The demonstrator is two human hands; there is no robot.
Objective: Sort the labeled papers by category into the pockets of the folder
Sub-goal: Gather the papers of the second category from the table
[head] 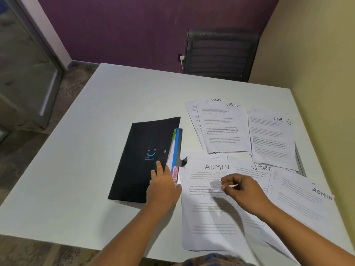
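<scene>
Left hand (163, 187) rests flat, fingers spread, on black folder (146, 160) mid-bench, grasping nothing. Right hand (242, 189) hovers half-curled, empty, over ADMIN sheet (211, 208) by bench's near edge. Labeled papers (272, 135) overlap toward right edge. Risk: overlapping sheets drag along, or sheet lands in wrong pocket.

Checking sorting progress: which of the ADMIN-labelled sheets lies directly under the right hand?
The ADMIN sheet beside the folder, under the right hand. Another ADMIN sheet lies farther right.
</scene>
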